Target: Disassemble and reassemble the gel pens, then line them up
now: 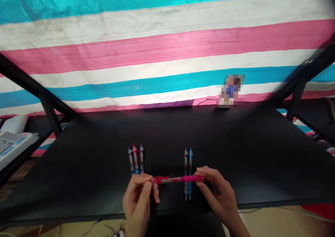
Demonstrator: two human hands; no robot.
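Observation:
A red and pink pen [170,180] lies level between my two hands, above the black table. My left hand [138,197] pinches its left end between thumb and fingers. At the other end, the pink grip is pinched by my right hand [218,191]. Behind the left hand lie a black pen [131,158], a red pen [135,156] and another black pen [141,156], their lower parts partly hidden by the hand. A black pen [186,160] and a blue pen [190,160] lie side by side under the held pen, near my right hand.
The black table [162,128] has dark metal side frames [49,108]. A striped sheet [157,59] hangs behind it. At the back right stands a small blurred-out item [230,90]. A white device [15,146] sits beyond the left edge, and cables lie on the floor below.

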